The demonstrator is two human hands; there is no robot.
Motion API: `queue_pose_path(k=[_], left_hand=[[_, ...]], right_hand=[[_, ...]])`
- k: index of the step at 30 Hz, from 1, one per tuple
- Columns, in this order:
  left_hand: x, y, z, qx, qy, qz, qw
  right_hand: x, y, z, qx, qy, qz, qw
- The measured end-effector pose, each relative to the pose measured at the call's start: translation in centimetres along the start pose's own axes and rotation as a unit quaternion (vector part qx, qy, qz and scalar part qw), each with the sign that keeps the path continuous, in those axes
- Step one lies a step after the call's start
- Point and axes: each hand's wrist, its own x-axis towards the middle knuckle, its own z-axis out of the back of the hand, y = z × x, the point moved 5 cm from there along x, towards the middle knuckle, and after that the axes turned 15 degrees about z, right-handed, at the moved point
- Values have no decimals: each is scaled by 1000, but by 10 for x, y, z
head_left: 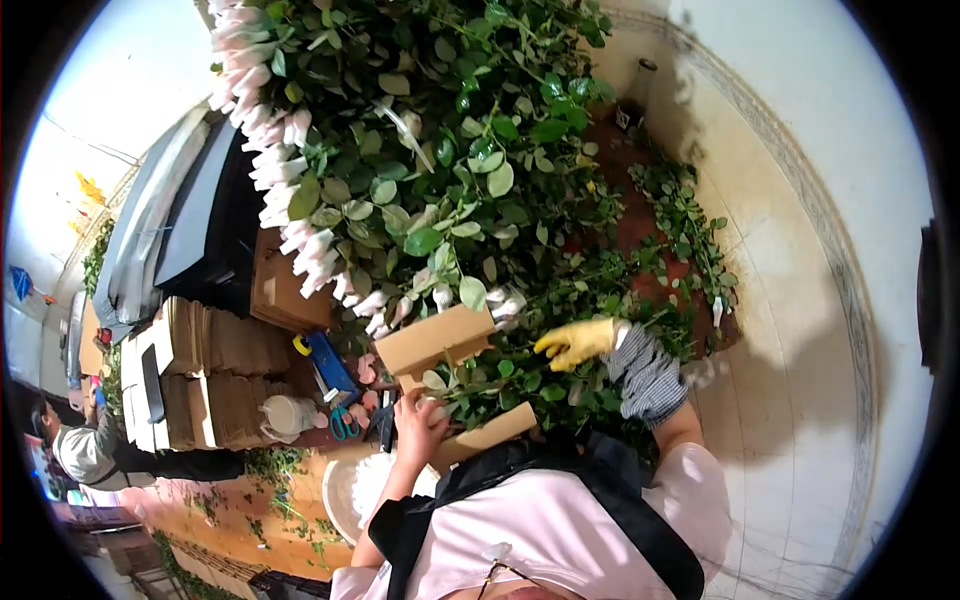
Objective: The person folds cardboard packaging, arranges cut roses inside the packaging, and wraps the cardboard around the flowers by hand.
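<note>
My left hand [420, 428], bare, curls its fingers around a pale rose head [436, 408] at the left end of an opened cardboard wrapper [440, 340]. Leafy rose stems [505, 380] lie across the wrapper, between its raised far flap and its near flap [490, 435]. Over the stems, to the right, is my right hand [578, 345] in a yellow glove, with a checked sleeve on the forearm. Its fingers are bent together among the leaves; what they hold, if anything, is hidden.
A large pile of pale-headed roses [430, 150] fills the far side. Left of me are stacked cardboard sheets [215, 350], a blue tool [330, 365], teal scissors [343, 424], a white cup [288, 416] and a white bin [345, 495]. Another person [85, 450] is at far left.
</note>
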Motion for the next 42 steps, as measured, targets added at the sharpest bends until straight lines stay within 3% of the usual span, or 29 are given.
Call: queue_pose_path(k=[1,2,3,5,7,8,10,11,13,15,18,19,20,22,23,25,27,28,29,31,34,35,37,42], left_hand=[[-1,2,-1,8,-7,-3,1000],[-2,4,-2,5,-9,7,1000],[-1,4,-2,1,1,14,1000],[-2,2,0,-2,6,-2,1000],[0,-7,4,-3,-4,-24,1000],[2,-6,3,-11,2,-22,1000],[3,-1,0,-26,16,-25,999],[2,0,0,-24,12,-24,999],[3,3,-2,-33,33,-21,999],[2,4,-2,-95,26,-7,995],[4,8,-6,-109,30,-2,994],[3,12,-10,-93,34,-10,995],[3,12,-6,-110,39,-12,993],[4,8,-3,-128,44,7,991],[2,7,-2,-141,47,22,989],[3,9,-2,-118,38,2,992],[6,14,-3,-144,62,16,988],[7,5,6,-237,99,81,963],[7,4,7,-196,73,55,976],[6,7,4,-117,50,6,992],[4,22,-11,-54,71,67,994],[3,12,-2,-51,25,31,998],[4,4,3,-37,42,31,998],[13,-9,12,98,29,-37,994]], right_hand=[[4,40,31,-37,8,18,999],[15,70,71,-159,-99,98,977],[24,106,104,-273,-202,177,924],[35,211,163,-329,-401,305,799],[49,289,212,-300,-517,398,696],[64,304,247,-404,-569,421,579],[85,341,292,-566,-650,249,441],[96,345,310,-575,-658,187,450],[123,324,340,-591,-623,-24,511],[115,341,334,-552,-479,-121,671],[83,322,333,-623,-610,-4,489],[65,302,336,-578,-666,21,470],[37,279,337,-593,-676,45,434],[-12,277,299,-607,-675,25,419],[-28,264,288,-611,-657,80,434],[-41,233,261,-424,-649,232,588],[-53,229,216,-486,-572,242,615],[-59,222,191,-559,-550,218,581],[-64,222,164,-573,-512,281,575],[-68,202,123,-542,-461,270,649],[-59,139,71,-546,-345,146,750],[-53,109,51,-581,-322,97,741],[-44,56,17,-607,-254,-8,753],[-38,43,-10,-614,-292,-8,733]])
